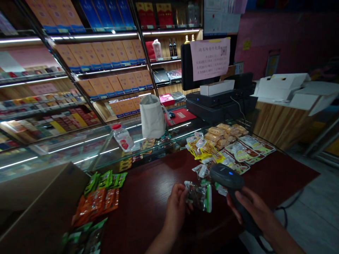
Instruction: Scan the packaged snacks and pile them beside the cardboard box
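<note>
"While I watch through the head view out here, what are the fingers of the left hand (pixel 178 201) doing?"

"They're clamped on the left edge of a clear packet (pixel 198 196) with a green strip. I have it above or on the dark red surface (pixel 147 192); I cannot tell whether it lies flat or is lifted a little."

"And the right hand (pixel 253 208), from where I sit?"

"Its fingers are wrapped around the handle of a dark scanner (pixel 225 176), blue light showing on top. I see the scanner's head near the packet's far right corner, but I cannot tell whether the two touch."

"What else do I have around them?"

"Just past the packet I see small packs (pixel 202 170), then yellow packs (pixel 202 148), with tan packs (pixel 221 135) behind and flat packs (pixel 242 151) to the right. At the left of my view, green packs (pixel 106 180) lie beside orange packs (pixel 96 201), near an open box (pixel 45 208). Farther off, a red-capped bottle (pixel 123 138) and a white bag (pixel 151 118) stand on the glass case (pixel 103 160), and a pink notice (pixel 210 58) hangs on a screen (pixel 186 67)."
</note>
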Tool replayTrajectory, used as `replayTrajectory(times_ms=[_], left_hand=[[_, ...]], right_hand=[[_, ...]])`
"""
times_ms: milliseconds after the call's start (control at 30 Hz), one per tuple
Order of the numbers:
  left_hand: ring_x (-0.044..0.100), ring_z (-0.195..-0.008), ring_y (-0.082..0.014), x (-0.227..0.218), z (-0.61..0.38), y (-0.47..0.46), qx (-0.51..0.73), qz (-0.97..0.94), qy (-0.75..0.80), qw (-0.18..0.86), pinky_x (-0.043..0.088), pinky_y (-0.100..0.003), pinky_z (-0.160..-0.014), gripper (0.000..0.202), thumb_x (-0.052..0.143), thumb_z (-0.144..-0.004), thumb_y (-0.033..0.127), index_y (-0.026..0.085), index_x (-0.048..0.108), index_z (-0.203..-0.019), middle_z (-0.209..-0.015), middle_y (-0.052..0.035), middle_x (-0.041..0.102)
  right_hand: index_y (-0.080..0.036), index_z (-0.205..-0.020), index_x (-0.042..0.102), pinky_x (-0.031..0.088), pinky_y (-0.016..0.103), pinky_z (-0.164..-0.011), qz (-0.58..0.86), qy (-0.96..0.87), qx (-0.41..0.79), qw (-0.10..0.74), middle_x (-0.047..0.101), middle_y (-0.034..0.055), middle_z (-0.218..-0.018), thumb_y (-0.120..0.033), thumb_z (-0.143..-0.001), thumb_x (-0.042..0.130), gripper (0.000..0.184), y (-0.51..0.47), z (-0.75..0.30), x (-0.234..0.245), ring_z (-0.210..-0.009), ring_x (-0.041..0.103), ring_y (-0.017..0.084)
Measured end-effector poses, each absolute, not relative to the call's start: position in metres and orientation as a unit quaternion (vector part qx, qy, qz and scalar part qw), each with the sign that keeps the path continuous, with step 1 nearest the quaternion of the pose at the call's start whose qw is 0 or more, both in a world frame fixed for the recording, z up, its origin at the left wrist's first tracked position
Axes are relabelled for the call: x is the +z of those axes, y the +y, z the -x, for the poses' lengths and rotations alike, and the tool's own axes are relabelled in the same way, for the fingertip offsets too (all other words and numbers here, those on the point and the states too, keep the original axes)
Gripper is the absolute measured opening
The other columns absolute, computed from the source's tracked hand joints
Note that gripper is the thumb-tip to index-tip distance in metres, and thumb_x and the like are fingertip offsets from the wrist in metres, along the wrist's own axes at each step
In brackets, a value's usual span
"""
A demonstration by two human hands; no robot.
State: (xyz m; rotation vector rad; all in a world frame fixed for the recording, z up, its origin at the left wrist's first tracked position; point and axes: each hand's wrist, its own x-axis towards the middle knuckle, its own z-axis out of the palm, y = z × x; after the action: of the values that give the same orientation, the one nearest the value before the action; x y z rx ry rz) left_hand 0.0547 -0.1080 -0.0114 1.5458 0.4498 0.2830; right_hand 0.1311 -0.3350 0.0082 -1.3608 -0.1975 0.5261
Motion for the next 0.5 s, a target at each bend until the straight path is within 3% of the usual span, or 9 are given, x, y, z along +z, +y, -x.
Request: replayTrajectory(times_ms=[100, 200, 367, 500], left_hand=[[0.059, -0.051, -0.0121, -0.013, -0.036, -0.080, 0.151, -0.617, 0.239, 0.735, 0.044, -0.020, -0.044, 0.039, 0.074, -0.073, 0.048, 0.019, 0.053, -0.088, -0.070, 0.0010, 0.065], [0.064, -0.061, -0.0145, -0.016, -0.024, -0.057, 0.181, -0.570, 0.262, 0.757, 0.051, -0.023, -0.052, 0.043, 0.082, -0.064, 0.041, 0.016, 0.061, -0.092, -0.077, -0.0029, 0.070], [0.068, -0.075, -0.0186, -0.024, -0.019, -0.040, 0.226, -0.495, 0.286, 0.789, 0.055, -0.026, -0.061, 0.052, 0.085, -0.062, 0.038, 0.014, 0.068, -0.106, -0.089, -0.0078, 0.074], [0.068, -0.082, -0.0185, -0.029, -0.021, -0.037, 0.205, -0.423, 0.283, 0.836, 0.055, -0.025, -0.067, 0.051, 0.090, -0.055, 0.033, 0.014, 0.073, -0.099, -0.098, -0.0096, 0.074]], right_hand=[[-0.015, -0.080, 0.063, 0.039, 0.021, -0.041, 0.626, -0.132, 0.275, 0.718, 0.058, -0.0017, -0.056, -0.064, -0.080, 0.066, 0.048, -0.317, -0.125, 0.007, -0.041, 0.047, 0.009], [-0.016, -0.079, 0.062, 0.039, 0.020, -0.039, 0.623, -0.146, 0.280, 0.715, 0.062, -0.0003, -0.064, -0.065, -0.077, 0.069, 0.049, -0.299, -0.117, 0.010, -0.041, 0.049, 0.008], [-0.015, -0.078, 0.062, 0.039, 0.018, -0.038, 0.615, -0.157, 0.298, 0.713, 0.062, -0.0009, -0.065, -0.066, -0.074, 0.071, 0.052, -0.273, -0.106, 0.019, -0.040, 0.048, 0.006], [-0.015, -0.077, 0.062, 0.038, 0.017, -0.038, 0.628, -0.168, 0.306, 0.696, 0.062, -0.0009, -0.063, -0.067, -0.075, 0.070, 0.052, -0.260, -0.103, 0.020, -0.040, 0.046, 0.006]])
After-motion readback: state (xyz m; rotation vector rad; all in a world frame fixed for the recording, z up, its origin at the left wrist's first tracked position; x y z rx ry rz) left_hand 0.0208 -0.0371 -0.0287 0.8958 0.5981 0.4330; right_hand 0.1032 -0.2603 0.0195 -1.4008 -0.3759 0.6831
